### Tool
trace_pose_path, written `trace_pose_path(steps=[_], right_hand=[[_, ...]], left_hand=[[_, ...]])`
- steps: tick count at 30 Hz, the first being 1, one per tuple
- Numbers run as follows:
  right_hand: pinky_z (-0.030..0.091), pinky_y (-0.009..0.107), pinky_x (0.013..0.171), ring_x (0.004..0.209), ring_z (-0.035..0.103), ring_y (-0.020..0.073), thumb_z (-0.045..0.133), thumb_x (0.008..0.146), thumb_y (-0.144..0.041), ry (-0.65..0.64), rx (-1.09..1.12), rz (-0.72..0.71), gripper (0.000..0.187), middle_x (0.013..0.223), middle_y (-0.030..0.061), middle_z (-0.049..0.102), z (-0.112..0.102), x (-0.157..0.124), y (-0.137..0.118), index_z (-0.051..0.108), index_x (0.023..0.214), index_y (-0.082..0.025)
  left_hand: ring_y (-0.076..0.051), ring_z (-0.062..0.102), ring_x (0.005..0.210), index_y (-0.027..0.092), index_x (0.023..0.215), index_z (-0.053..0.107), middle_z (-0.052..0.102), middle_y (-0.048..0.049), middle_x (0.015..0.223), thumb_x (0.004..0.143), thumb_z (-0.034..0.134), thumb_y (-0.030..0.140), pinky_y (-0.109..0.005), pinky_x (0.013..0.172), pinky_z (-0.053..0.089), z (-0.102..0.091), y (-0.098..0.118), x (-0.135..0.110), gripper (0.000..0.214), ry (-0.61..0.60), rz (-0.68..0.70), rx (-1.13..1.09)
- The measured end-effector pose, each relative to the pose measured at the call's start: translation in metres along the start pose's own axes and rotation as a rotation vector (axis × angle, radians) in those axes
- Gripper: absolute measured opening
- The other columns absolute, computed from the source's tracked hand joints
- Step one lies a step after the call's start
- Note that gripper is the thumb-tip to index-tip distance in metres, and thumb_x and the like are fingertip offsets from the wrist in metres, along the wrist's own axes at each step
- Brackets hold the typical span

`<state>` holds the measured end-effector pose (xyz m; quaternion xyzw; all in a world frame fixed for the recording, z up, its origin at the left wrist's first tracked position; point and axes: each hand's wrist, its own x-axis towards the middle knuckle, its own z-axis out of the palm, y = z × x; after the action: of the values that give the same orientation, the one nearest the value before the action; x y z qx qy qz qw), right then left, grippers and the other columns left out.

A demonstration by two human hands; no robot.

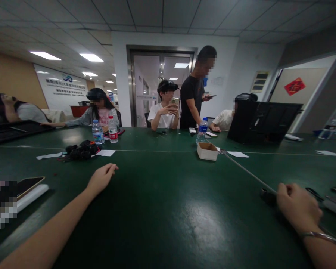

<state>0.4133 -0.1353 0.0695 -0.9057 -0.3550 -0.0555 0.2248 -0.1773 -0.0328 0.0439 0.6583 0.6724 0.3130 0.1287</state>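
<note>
At lower right, the right hand is clenched round the dark end of a thin rod.
The left hand, at lower left, lies loosely open and empty on the green surface.

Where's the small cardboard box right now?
Head view: the cardboard box sits mid-table, just right of centre, by the far tip of the rod the right hand holds.

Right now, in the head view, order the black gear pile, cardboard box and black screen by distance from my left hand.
1. Black gear pile, just ahead of the left hand.
2. Cardboard box, mid-table, right.
3. Black screen, far right.
</note>
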Motion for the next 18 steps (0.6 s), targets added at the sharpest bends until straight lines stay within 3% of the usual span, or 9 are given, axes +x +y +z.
trace_pose_path(steps=[4, 6, 8, 10, 12, 14, 18], right_hand=[[0.037, 0.044, 0.071, 0.099, 0.048, 0.0385, 0.017, 0.088, -0.040, 0.274, -0.011, -0.139, 0.051, 0.109, 0.0239, 0.056, -0.002, -0.012, -0.010, 0.057, 0.104, -0.014], [0.036, 0.043, 0.076, 0.099, 0.047, 0.0353, 0.021, 0.088, -0.037, 0.382, -0.029, -0.309, 0.045, 0.105, 0.0204, 0.056, 0.000, -0.022, -0.023, 0.057, 0.102, -0.014], [0.036, 0.040, 0.079, 0.096, 0.048, 0.0306, 0.028, 0.087, -0.033, 0.389, -0.024, -0.528, 0.036, 0.099, 0.0156, 0.057, 0.006, -0.035, -0.044, 0.057, 0.099, -0.016], [0.037, 0.036, 0.079, 0.090, 0.050, 0.0255, 0.034, 0.085, -0.029, 0.225, 0.010, -0.781, 0.028, 0.093, 0.0113, 0.058, 0.016, -0.053, -0.072, 0.058, 0.094, -0.018], [0.038, 0.032, 0.076, 0.086, 0.053, 0.0213, 0.038, 0.085, -0.027, -0.043, 0.056, -0.953, 0.023, 0.092, 0.0076, 0.059, 0.033, -0.074, -0.105, 0.058, 0.092, -0.020], [0.039, 0.030, 0.074, 0.086, 0.055, 0.0200, 0.045, 0.083, -0.032, -0.261, 0.125, -0.966, 0.022, 0.094, 0.0056, 0.061, 0.052, -0.097, -0.141, 0.059, 0.097, -0.022], [0.038, 0.030, 0.075, 0.092, 0.058, 0.0220, 0.058, 0.076, -0.035, -0.439, 0.265, -0.975, 0.036, 0.103, 0.0066, 0.064, 0.087, -0.134, -0.210, 0.058, 0.109, -0.021]], left_hand=[[-0.019, 0.060, 0.067, 0.021, 0.090, 0.065, 0.065, -0.0052, 0.077, 0.085, 0.033, 0.053, -0.028, 0.056, 0.040, 0.050, 0.062, 0.010, 0.045, -0.092, 0.121, -0.120], [-0.020, 0.060, 0.068, 0.019, 0.086, 0.066, 0.066, -0.0091, 0.078, 0.085, 0.035, 0.051, -0.031, 0.058, 0.040, 0.073, 0.094, 0.011, 0.044, -0.112, 0.216, -0.192], [-0.019, 0.060, 0.070, 0.019, 0.084, 0.066, 0.066, -0.0111, 0.080, 0.086, 0.034, 0.049, -0.034, 0.061, 0.039, 0.096, 0.121, 0.010, 0.044, -0.124, 0.266, -0.224], [-0.018, 0.059, 0.072, 0.020, 0.083, 0.065, 0.066, -0.0116, 0.082, 0.088, 0.033, 0.047, -0.036, 0.063, 0.037, 0.116, 0.144, 0.006, 0.042, -0.129, 0.304, -0.248], [-0.017, 0.059, 0.075, 0.021, 0.080, 0.064, 0.065, -0.0115, 0.086, 0.088, 0.034, 0.046, -0.038, 0.066, 0.036, 0.132, 0.160, 0.001, 0.040, -0.131, 0.351, -0.284], [-0.017, 0.058, 0.078, 0.023, 0.077, 0.062, 0.064, -0.0113, 0.086, 0.088, 0.034, 0.045, -0.039, 0.068, 0.035, 0.143, 0.169, -0.005, 0.037, -0.129, 0.395, -0.343], [-0.018, 0.056, 0.079, 0.025, 0.076, 0.056, 0.061, -0.0099, 0.084, 0.089, 0.033, 0.044, -0.038, 0.070, 0.035, 0.147, 0.164, -0.003, 0.032, -0.088, 0.383, -0.446]])
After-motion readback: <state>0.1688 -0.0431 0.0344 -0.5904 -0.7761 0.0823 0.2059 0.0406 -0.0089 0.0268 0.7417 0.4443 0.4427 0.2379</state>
